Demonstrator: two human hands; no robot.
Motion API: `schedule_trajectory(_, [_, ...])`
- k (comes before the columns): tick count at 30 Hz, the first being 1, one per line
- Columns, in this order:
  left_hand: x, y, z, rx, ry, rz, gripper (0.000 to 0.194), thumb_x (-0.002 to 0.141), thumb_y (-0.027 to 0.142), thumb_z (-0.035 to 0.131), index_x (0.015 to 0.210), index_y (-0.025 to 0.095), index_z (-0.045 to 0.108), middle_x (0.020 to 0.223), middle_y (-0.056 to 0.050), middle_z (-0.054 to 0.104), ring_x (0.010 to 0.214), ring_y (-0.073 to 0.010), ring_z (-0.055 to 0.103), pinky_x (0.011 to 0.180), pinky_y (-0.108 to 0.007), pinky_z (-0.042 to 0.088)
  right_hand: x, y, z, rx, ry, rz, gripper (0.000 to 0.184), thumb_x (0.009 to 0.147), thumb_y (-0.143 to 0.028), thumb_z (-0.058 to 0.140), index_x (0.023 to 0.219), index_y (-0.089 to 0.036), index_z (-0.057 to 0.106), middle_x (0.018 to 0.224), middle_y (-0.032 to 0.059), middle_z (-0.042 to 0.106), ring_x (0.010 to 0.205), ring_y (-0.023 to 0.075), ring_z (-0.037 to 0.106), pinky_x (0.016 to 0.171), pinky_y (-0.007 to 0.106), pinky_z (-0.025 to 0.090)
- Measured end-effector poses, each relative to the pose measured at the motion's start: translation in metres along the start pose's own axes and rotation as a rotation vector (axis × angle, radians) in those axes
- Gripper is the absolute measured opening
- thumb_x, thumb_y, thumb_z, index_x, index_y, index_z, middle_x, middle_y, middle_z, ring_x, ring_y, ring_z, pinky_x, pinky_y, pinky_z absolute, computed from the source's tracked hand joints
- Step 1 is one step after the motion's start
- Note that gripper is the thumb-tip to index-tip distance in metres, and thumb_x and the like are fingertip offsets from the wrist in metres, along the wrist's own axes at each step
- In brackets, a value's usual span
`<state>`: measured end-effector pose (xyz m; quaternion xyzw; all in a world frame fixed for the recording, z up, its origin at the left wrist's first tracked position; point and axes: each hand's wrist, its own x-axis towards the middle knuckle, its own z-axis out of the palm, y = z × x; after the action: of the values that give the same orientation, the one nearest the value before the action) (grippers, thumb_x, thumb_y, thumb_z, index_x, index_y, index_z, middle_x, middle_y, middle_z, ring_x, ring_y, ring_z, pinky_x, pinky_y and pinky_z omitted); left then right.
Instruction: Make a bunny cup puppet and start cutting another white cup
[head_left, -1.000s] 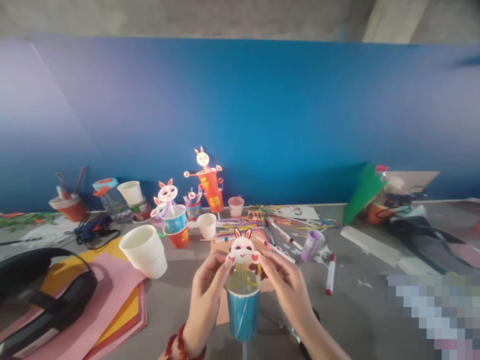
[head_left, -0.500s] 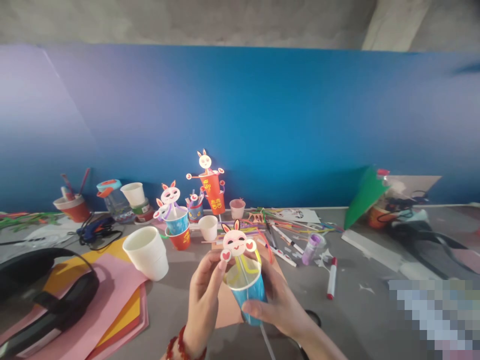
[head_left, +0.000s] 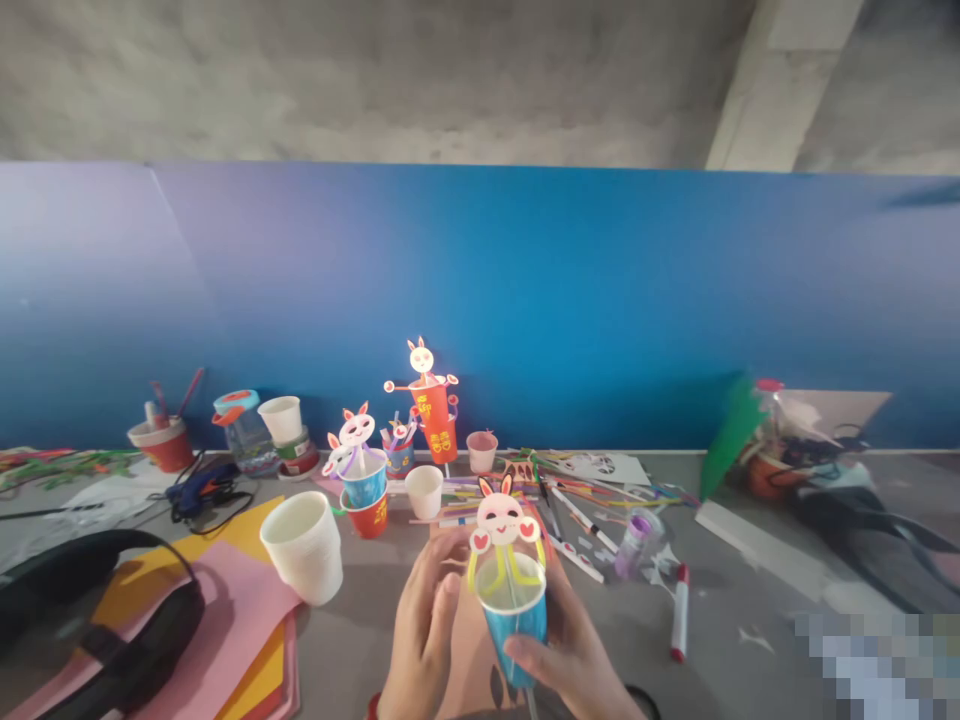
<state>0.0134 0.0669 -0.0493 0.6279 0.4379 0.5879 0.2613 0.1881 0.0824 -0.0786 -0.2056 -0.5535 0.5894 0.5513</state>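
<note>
My right hand [head_left: 574,640] is wrapped round a blue paper cup [head_left: 529,635], its thumb across the front. Out of the cup rises a paper rabbit face [head_left: 500,518] with dark-edged ears, and yellow pipe-cleaner arms [head_left: 536,565] end in round paws with red hearts. A pale straw [head_left: 532,702] sticks out below the cup. My left hand [head_left: 427,625] is just left of the cup, thumb up and fingers loosely curved, apparently holding nothing; some fingertips are hidden. Beneath both hands lies an orange-pink sheet [head_left: 469,665].
Behind stand a blue-and-red cup rabbit [head_left: 365,485], a red cup rabbit [head_left: 431,405] and white cups [head_left: 424,493]. Pipe cleaners, markers [head_left: 679,615] and a purple glitter jar [head_left: 634,545] are to the right. Headphones [head_left: 150,635] rest on coloured paper [head_left: 240,590] at left.
My left hand has let go of the rabbit's left-side paw and moved slightly away. Both arms now bend upward beside the face. The view has tilted up, and the cup appears lower and further right.
</note>
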Motion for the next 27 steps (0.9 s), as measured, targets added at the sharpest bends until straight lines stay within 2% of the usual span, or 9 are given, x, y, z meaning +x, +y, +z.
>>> schedule_trajectory(3, [0.003, 0.003, 0.002, -0.135, -0.151, -0.032, 0.038, 0.1, 0.045, 0.044, 0.123, 0.022, 0.065, 0.119, -0.011, 0.069, 0.101, -0.0284, 0.065, 0.086, -0.038, 0.052, 0.002, 0.007, -0.005, -0.035, 0.051, -0.029, 0.068, 0.075, -0.048, 0.082, 0.135, -0.028, 0.058, 0.129, 0.0119, 0.07, 0.117, 0.0357, 0.065, 0.096, 0.045, 0.053])
schedule_trajectory(5, [0.001, 0.003, 0.007, -0.263, -0.242, -0.054, 0.046, 0.097, 0.052, 0.048, 0.128, 0.022, 0.061, 0.12, -0.013, 0.067, 0.099, -0.0291, 0.065, 0.083, -0.038, 0.054, 0.003, 0.009, -0.007, -0.068, 0.092, -0.05, 0.064, 0.075, -0.05, 0.081, 0.132, -0.028, 0.061, 0.126, 0.0118, 0.071, 0.115, 0.037, 0.066, 0.094, 0.045, 0.055])
schedule_trajectory(8, [-0.006, -0.004, 0.017, -0.411, -0.289, -0.101, 0.062, 0.09, 0.059, 0.058, 0.141, 0.025, 0.05, 0.131, -0.015, 0.06, 0.102, -0.0304, 0.064, 0.083, -0.04, 0.054, 0.005, 0.008, -0.01, -0.135, 0.127, -0.056, 0.055, 0.077, -0.051, 0.078, 0.125, -0.026, 0.066, 0.125, 0.0121, 0.072, 0.114, 0.0381, 0.066, 0.093, 0.046, 0.056])
schedule_trajectory(12, [-0.016, -0.023, 0.031, -0.482, -0.347, -0.145, 0.074, 0.083, 0.052, 0.072, 0.146, 0.031, 0.041, 0.138, -0.016, 0.055, 0.111, -0.0333, 0.063, 0.086, -0.041, 0.054, 0.006, 0.011, -0.013, -0.156, 0.155, -0.096, 0.058, 0.077, -0.048, 0.078, 0.129, -0.027, 0.062, 0.13, 0.0126, 0.068, 0.12, 0.0388, 0.063, 0.091, 0.045, 0.057])
schedule_trajectory(16, [-0.024, -0.034, 0.043, -0.533, -0.272, -0.197, 0.09, 0.075, 0.06, 0.074, 0.151, 0.033, 0.033, 0.141, -0.016, 0.053, 0.106, -0.0338, 0.065, 0.078, -0.037, 0.056, 0.005, 0.021, -0.014, -0.115, 0.137, -0.042, 0.065, 0.077, -0.05, 0.077, 0.133, -0.024, 0.058, 0.127, 0.0143, 0.069, 0.111, 0.0382, 0.067, 0.085, 0.044, 0.059])
schedule_trajectory(19, [-0.028, -0.034, 0.045, -0.511, -0.255, -0.25, 0.086, 0.078, 0.059, 0.073, 0.151, 0.036, 0.034, 0.143, -0.014, 0.053, 0.092, -0.028, 0.069, 0.075, -0.037, 0.057, 0.004, 0.025, -0.01, -0.072, 0.128, 0.014, 0.071, 0.073, -0.057, 0.076, 0.134, -0.025, 0.057, 0.114, 0.0136, 0.074, 0.095, 0.0366, 0.072, 0.075, 0.044, 0.061])
schedule_trajectory(21, [-0.03, -0.031, 0.042, -0.451, -0.233, -0.27, 0.08, 0.08, 0.054, 0.073, 0.149, 0.037, 0.038, 0.142, -0.013, 0.055, 0.087, -0.026, 0.069, 0.079, -0.038, 0.057, 0.004, 0.024, -0.006, -0.015, 0.129, 0.032, 0.08, 0.07, -0.063, 0.076, 0.138, -0.026, 0.053, 0.115, 0.014, 0.073, 0.095, 0.0372, 0.072, 0.074, 0.045, 0.06])
schedule_trajectory(23, [-0.03, -0.027, 0.038, -0.418, -0.208, -0.287, 0.076, 0.08, 0.052, 0.073, 0.148, 0.037, 0.041, 0.142, -0.011, 0.056, 0.095, -0.029, 0.069, 0.085, -0.04, 0.057, 0.005, 0.021, -0.002, 0.015, 0.126, 0.04, 0.086, 0.068, -0.066, 0.076, 0.14, -0.026, 0.05, 0.117, 0.0146, 0.072, 0.098, 0.0377, 0.071, 0.075, 0.046, 0.059])
schedule_trajectory(27, [-0.025, -0.016, 0.035, -0.46, -0.206, -0.314, 0.079, 0.075, 0.055, 0.077, 0.145, 0.035, 0.048, 0.144, -0.009, 0.055, 0.118, -0.0368, 0.061, 0.095, -0.044, 0.054, 0.003, 0.018, -0.002, -0.055, 0.102, 0.056, 0.078, 0.069, -0.067, 0.075, 0.133, -0.026, 0.057, 0.116, 0.0144, 0.073, 0.101, 0.0394, 0.069, 0.08, 0.049, 0.058])
